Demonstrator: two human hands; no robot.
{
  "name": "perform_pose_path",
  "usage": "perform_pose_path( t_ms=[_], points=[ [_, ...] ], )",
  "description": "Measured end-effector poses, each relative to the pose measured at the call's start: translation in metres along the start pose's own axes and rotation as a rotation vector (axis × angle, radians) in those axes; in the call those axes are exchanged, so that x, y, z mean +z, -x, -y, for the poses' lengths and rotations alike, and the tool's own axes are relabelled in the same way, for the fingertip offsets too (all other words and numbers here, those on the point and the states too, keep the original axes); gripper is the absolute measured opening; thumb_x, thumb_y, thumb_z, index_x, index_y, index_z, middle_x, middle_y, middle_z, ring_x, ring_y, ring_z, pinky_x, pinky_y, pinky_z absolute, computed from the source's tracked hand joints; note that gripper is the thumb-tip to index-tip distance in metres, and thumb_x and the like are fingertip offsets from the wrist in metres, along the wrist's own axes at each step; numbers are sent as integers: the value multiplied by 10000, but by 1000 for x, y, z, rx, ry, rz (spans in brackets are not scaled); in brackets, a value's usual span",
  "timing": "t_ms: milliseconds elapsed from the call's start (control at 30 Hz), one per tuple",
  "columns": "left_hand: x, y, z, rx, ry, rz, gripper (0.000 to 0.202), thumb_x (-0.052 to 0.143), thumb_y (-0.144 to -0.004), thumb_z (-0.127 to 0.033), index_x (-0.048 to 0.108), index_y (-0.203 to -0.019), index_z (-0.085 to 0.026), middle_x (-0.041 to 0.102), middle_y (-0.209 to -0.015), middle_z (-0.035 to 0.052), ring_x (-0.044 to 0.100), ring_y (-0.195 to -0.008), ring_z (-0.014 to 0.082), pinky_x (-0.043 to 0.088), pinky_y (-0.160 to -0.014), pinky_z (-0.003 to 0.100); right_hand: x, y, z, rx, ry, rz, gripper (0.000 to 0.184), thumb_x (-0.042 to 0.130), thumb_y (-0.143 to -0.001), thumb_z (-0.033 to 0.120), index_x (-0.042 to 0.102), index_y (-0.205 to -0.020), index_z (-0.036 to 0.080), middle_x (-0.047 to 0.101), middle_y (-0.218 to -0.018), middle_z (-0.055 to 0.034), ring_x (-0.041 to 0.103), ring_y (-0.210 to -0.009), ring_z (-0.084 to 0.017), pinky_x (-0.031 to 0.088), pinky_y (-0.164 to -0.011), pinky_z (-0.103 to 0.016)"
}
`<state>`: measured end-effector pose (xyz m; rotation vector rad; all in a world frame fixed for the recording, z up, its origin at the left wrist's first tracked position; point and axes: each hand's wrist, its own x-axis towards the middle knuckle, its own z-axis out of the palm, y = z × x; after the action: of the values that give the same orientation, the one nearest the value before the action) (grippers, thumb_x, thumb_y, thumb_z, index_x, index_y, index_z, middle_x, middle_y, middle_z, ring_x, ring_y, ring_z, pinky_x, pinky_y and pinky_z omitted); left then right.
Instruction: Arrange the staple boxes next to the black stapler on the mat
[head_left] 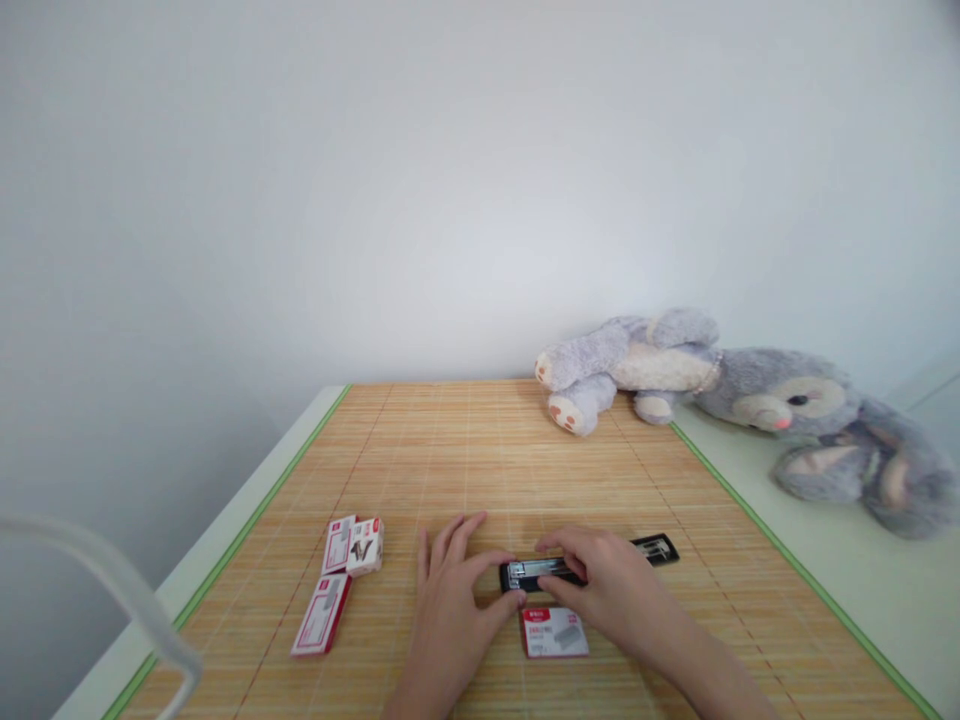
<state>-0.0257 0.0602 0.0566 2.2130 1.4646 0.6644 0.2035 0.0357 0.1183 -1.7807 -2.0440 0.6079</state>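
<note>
A black stapler [536, 574] lies opened out flat on the mat, its metal staple channel facing up. At its left end, my left hand [454, 590] has thumb and index finger closed round the sides, while the other fingers spread over the mat. My right hand [600, 580] covers the stapler's middle, its thumb and index finger on either side of the channel. Whether staples are between those fingertips, I cannot tell. Just in front of the stapler, between my hands, lies a red and white staple box [555, 634].
To the left lie two pink and white boxes [321, 615] and a small white box with a stapler picture [366, 546]. A grey plush rabbit [667, 365] lies along the back right. A white cable [112, 570] curves in at lower left. The bamboo mat [450, 440] has green edges.
</note>
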Motion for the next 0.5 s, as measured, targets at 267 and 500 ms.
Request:
perform_pose_path(
  t_ms=[267, 500],
  points=[
    [0, -1, 1, 6, 12, -4, 337, 860, -809, -426, 782, -1135, -446, 551, -1570, 1, 422, -1496, 347, 51, -1267, 740, -4, 8, 2, 20, 106, 59, 107, 726, -881, 286, 823, -911, 321, 740, -729, 23, 656, -687, -181, 317, -637, -278],
    [1, 0, 1, 18, 23, -20, 344, 859, -808, -418, 783, -1143, -434, 564, -1554, 17, 437, -1481, 347, 84, -1267, 734, 0, 13, 5, 0, 44, 45, 126, 724, -880, 273, 805, -968, 312, 757, -777, 26, 668, -702, -178, 359, -640, -273]
  ],
)
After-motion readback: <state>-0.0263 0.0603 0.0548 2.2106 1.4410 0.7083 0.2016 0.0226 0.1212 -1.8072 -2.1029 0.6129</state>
